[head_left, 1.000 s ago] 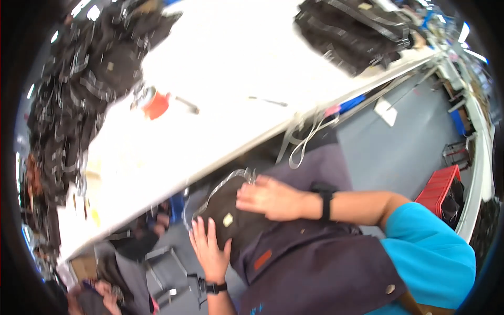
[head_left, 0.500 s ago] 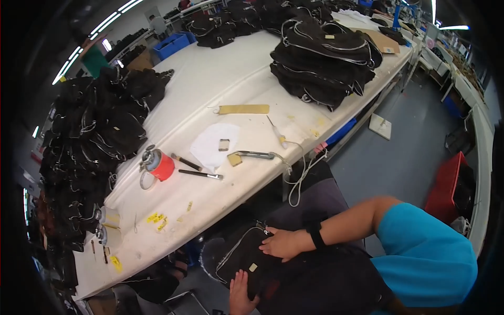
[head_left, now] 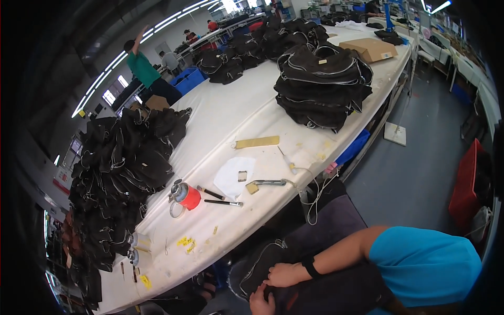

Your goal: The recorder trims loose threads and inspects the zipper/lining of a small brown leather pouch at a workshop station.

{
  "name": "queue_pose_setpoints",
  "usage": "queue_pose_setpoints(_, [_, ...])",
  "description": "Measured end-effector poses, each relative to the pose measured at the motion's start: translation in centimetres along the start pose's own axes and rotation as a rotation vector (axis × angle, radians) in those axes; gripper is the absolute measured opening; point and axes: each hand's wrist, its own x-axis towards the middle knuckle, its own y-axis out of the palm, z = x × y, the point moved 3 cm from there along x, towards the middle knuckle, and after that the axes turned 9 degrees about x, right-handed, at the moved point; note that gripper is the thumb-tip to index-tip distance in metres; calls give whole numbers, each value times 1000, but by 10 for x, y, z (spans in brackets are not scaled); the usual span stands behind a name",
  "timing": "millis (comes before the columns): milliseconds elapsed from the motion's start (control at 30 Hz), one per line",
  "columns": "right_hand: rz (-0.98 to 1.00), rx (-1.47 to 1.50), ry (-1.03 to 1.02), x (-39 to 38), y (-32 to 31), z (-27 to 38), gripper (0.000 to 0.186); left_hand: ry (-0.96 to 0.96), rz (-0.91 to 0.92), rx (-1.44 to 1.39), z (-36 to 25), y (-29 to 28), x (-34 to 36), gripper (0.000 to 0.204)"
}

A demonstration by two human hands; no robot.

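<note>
Across my lap lies a black fabric piece [head_left: 256,268] with silver piping along its curved edge. My right hand [head_left: 285,274] rests on it, fingers bent and drawn together; what they hold, if anything, is hidden. Just below, my left hand [head_left: 261,303] lies on the cloth with its thumb apart, and its fingertips meet those of the right hand. The small pale label on the piece is out of sight, around where the hands meet.
Along the white table [head_left: 220,113] lie a red can [head_left: 190,199], two brushes [head_left: 223,202], a white paper sheet [head_left: 231,176], a yellow strip [head_left: 257,142] and a corded tool [head_left: 287,161]. Black bags [head_left: 323,84] are piled behind. A person in green [head_left: 143,70] stands beyond, arm raised.
My right hand has moved down the fabric piece and its fingers have curled. My left hand has come right to meet it. The view has tilted up, showing the person in green.
</note>
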Motion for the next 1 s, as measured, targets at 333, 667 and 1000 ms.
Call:
queue_pose_setpoints(333, [-708, 503, 438, -249, -290, -37, 48, -156, -412, -515, -35, -53, 18, 25])
queue_pose_setpoints(667, [-905, -845, 858, -347, -520, -74, 39, -173, -139, -613, -44, 11, 57, 18])
queue_pose_setpoints(1000, [-463, -554, 1147, -279, -425, -244, 42, -234, -65, -647, -51, 26, 38, 17])
